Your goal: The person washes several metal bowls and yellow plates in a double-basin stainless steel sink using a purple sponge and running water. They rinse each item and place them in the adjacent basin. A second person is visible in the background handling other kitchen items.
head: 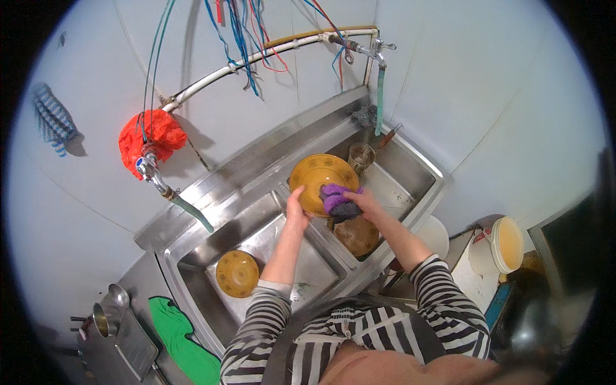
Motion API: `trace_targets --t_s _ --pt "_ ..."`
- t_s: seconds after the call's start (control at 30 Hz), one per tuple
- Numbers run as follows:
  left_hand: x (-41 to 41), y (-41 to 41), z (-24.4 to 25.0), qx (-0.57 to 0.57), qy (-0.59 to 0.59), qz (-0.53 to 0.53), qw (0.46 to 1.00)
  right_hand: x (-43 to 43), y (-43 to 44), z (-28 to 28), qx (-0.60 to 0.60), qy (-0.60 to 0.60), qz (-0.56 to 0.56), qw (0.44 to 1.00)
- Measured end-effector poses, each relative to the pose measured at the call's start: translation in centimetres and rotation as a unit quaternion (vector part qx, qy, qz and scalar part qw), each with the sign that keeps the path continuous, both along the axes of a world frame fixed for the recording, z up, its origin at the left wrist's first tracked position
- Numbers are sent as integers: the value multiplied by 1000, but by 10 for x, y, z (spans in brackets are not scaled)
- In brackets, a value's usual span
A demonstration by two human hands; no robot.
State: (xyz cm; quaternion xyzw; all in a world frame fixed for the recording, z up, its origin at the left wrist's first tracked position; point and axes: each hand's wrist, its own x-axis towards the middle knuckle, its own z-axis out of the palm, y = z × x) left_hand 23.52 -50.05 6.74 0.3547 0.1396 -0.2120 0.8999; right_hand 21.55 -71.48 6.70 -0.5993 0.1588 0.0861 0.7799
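Note:
My left hand grips the rim of a yellow-brown patterned bowl, held above the divider of a two-basin steel sink. A purple and dark grey cloth is in my right hand, pressed against the inside of this bowl. Under my hands, in the right basin, is another yellow-brown bowl, partly hidden. One more patterned bowl rests in the left basin. A see-through cup or strainer stands in the right basin beside a tool with a brown handle.
Taps with green hoses hang over the left basin and right basin. A green cloth, a metal tray and a metal pot lie left of the sink. White buckets stand at the right.

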Motion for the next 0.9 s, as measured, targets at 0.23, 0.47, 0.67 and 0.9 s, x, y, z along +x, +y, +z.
trace_targets --t_s 0.23,0.47,0.67,0.9 --pt "6 -39 -19 142 -121 152 971 34 -66 30 -274 -18 145 951" --pt "1 -59 -17 151 -93 183 967 20 -29 90 44 -65 202 976" --pt "-8 -98 12 328 -242 179 896 43 12 -9 -26 -121 24 992" --pt "-1 -82 39 378 -230 171 880 23 22 10 -116 -370 118 914"
